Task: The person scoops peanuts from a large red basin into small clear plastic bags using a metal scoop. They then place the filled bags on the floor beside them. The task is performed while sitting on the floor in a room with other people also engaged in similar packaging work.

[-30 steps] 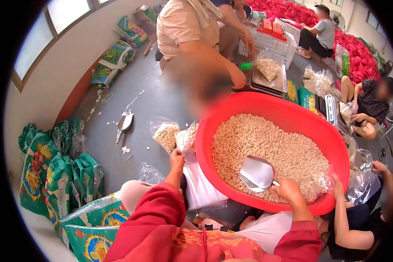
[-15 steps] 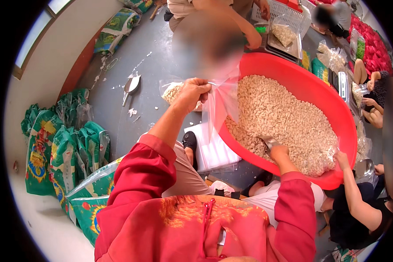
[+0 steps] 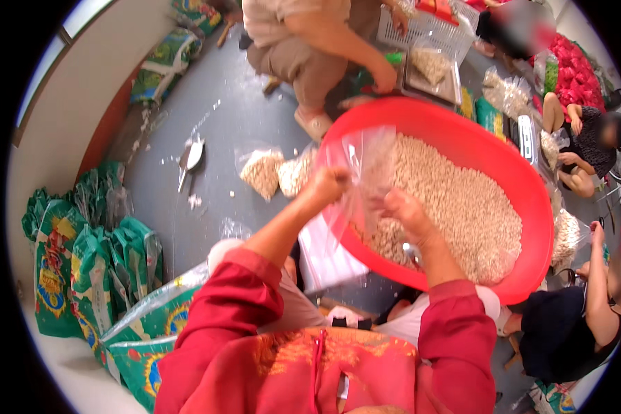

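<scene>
My left hand [image 3: 330, 185] is closed on the edge of a clear plastic bag [image 3: 355, 155], which hangs over the near left rim of a large red tub [image 3: 538, 234]. Beside the bag, my right hand [image 3: 406, 212] is raised over the tub with its fingers apart, slightly blurred. Pale, flat seeds or kernels [image 3: 455, 200] fill much of the tub; their exact kind I cannot make out. Below my right wrist a shiny metal scoop [image 3: 414, 255] lies in them, partly hidden by my forearm.
A stack of flat clear bags [image 3: 328, 255] lies before my knees. Left of the tub are two filled bags [image 3: 261, 172] and another scoop [image 3: 192, 155]. Green printed sacks [image 3: 55, 269] line the left wall. Co-workers sit beyond and right of the tub, near a tray [image 3: 448, 86].
My right hand has let go of the scoop and risen to the bag. My left hand has moved a little right and down with the bag. The hand at the tub's right rim has withdrawn.
</scene>
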`<action>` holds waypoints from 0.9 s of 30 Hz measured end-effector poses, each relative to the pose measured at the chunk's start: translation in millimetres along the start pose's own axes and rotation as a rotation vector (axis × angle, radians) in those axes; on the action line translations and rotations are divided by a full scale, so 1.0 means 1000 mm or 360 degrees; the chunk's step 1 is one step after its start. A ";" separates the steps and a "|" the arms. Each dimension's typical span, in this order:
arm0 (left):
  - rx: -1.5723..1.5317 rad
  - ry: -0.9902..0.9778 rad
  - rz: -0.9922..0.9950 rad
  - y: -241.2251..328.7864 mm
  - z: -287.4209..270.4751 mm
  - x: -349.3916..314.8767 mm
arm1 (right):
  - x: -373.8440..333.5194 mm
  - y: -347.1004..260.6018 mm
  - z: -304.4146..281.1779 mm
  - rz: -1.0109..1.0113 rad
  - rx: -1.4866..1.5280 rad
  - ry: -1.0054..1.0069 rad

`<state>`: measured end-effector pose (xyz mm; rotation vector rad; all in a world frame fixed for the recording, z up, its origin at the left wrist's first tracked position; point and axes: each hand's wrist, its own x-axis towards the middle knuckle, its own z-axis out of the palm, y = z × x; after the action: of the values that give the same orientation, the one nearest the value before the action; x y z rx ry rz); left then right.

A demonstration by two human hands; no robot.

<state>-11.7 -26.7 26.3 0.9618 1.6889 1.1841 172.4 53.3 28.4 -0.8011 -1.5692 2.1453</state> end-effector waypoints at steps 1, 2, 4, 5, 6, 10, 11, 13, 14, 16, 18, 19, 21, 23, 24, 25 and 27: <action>0.0070 -0.0092 0.0057 -0.012 0.003 0.002 | 0.002 -0.001 0.009 -0.0026 -0.0036 0.0027; 0.0111 -0.0155 0.0003 -0.014 0.007 0.002 | 0.004 -0.001 0.011 -0.0038 -0.0072 0.0062; 0.0196 -0.0264 -0.0012 -0.005 0.012 -0.008 | 0.008 0.012 0.002 0.0075 0.0066 0.0130; 0.0254 -0.0333 -0.0055 -0.002 0.011 -0.007 | 0.009 0.017 -0.001 0.0142 0.0138 0.0167; 0.0306 -0.0403 -0.0109 -0.002 0.010 -0.007 | 0.009 0.022 -0.002 0.0099 0.0080 0.0209; 0.0603 0.0169 0.0671 -0.010 0.021 -0.010 | 0.004 0.020 -0.004 0.0134 -0.0059 0.0288; 0.0452 0.0045 0.0632 -0.004 0.026 -0.014 | 0.003 0.016 -0.004 0.0131 -0.0136 0.0302; 0.0325 -0.0222 0.0595 0.012 0.041 -0.024 | 0.000 0.009 -0.001 0.0100 -0.0168 0.0326; 0.0112 -0.0339 0.0584 0.006 0.048 -0.025 | -0.001 0.005 0.004 0.0076 -0.0126 0.0326; -0.0190 -0.0413 0.0429 0.006 0.052 -0.026 | -0.004 0.003 0.010 0.0051 -0.0067 0.0277; 0.0033 -0.0319 0.0585 0.003 0.052 -0.025 | -0.004 -0.002 0.010 0.0028 -0.0037 0.0189; 0.0128 -0.0302 0.0636 -0.003 0.057 -0.027 | -0.006 0.002 0.009 0.0012 -0.0209 0.0258; -0.0110 -0.0280 0.0541 -0.005 0.052 -0.025 | -0.005 -0.004 0.022 -0.0127 0.0126 0.0470; -0.0360 -0.0327 0.0391 0.002 0.044 -0.026 | -0.006 -0.001 0.004 -0.0001 0.0028 0.0486; -0.0516 -0.0322 0.0332 0.007 0.046 -0.025 | -0.003 0.008 -0.018 0.0025 0.0016 0.0495; -0.0687 -0.0374 0.0392 0.010 0.041 -0.026 | -0.002 0.017 -0.030 0.0044 0.0012 0.0462; -0.0595 -0.0379 0.0387 0.017 0.033 -0.027 | -0.010 0.001 -0.029 0.0068 0.0219 0.0501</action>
<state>30.6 -36.8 41.3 1.0416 1.1354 1.4204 198.1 68.7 23.4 -1.0729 -1.2428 2.0111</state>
